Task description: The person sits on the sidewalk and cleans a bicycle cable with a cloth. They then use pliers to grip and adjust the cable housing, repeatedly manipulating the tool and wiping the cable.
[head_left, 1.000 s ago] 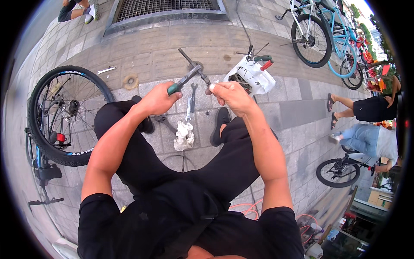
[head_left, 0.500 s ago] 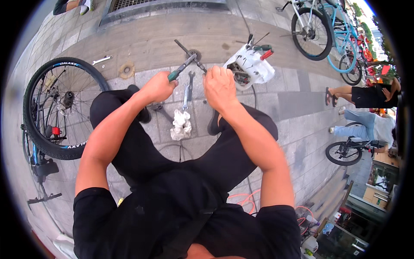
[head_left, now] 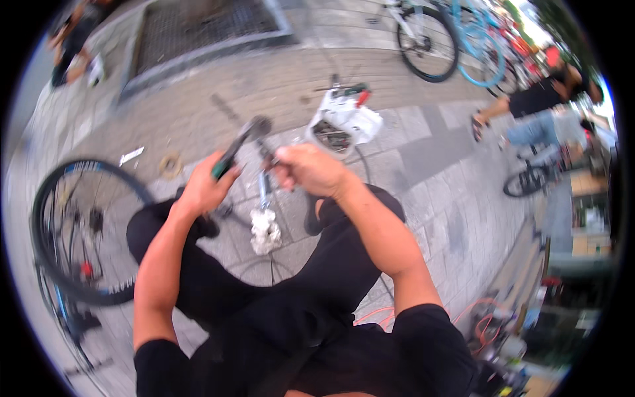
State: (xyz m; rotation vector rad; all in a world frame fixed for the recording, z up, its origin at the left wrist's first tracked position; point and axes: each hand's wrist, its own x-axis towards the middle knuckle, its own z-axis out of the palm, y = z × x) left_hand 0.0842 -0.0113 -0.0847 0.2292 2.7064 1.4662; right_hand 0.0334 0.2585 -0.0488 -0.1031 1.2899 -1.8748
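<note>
My left hand [head_left: 210, 184] is closed round the green grip of a metal hand tool [head_left: 237, 147], whose exact kind is blurred. Its far end meets a long dark rod [head_left: 228, 108] beside a small round toothed part [head_left: 262, 124]. At the rod's near end, my right hand [head_left: 309, 169] has its fingers curled round it, thumb uppermost. Below the hands, a silver wrench [head_left: 264, 192] lies on the paving, partly hidden, with its lower end by a crumpled white rag [head_left: 266, 233].
An upturned bicycle's wheel [head_left: 41, 228] stands at left. Beyond my right hand sits a white bag [head_left: 362, 126] of tools and parts. A tan ring [head_left: 170, 167] lies on the pavement. Parked bicycles [head_left: 428, 46] and people [head_left: 529, 102] are farther right; orange hose [head_left: 486, 324] lies lower right.
The whole view has tilted and shifted, and the picture is blurrier. My right hand has turned at the wrist on the rod. My left hand keeps the green-handled tool.
</note>
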